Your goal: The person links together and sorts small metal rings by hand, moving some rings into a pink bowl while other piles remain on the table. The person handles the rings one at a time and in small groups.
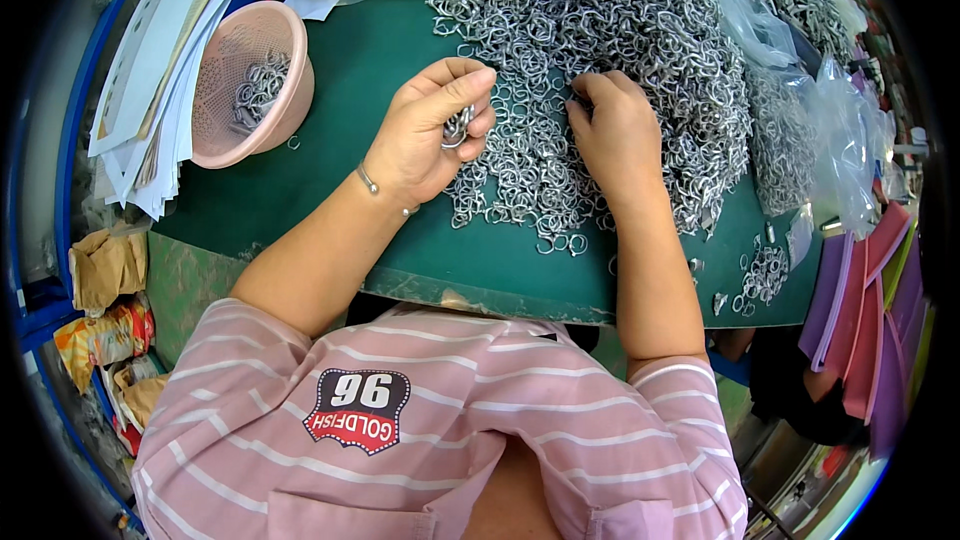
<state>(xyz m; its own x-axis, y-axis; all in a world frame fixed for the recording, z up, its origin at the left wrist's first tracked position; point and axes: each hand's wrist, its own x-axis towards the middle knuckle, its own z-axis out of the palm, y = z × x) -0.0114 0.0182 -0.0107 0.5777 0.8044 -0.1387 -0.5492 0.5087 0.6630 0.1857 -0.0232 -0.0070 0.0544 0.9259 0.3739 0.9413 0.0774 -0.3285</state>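
A large heap of small silver metal rings (660, 30) covers the far middle and right of the green table (370, 50). My left hand (430, 125) is closed around several metal rings (457, 127), raised at the heap's left edge. The silver bracelet (367, 178) circles that wrist. At the front left of the heap, my right hand (618, 125) reaches down with fingers bent toward the rings. Its fingertips are partly hidden, so I cannot tell whether a ring is between them. Below both hands, looser rings (530, 185) spread thinly toward the near edge.
A pink plastic basket (295, 90) with some rings inside stands at the left, beside a stack of papers (150, 70). Clear plastic bags (845, 140) lie at the right. A small separate pile of metal parts (765, 275) sits near the right front edge.
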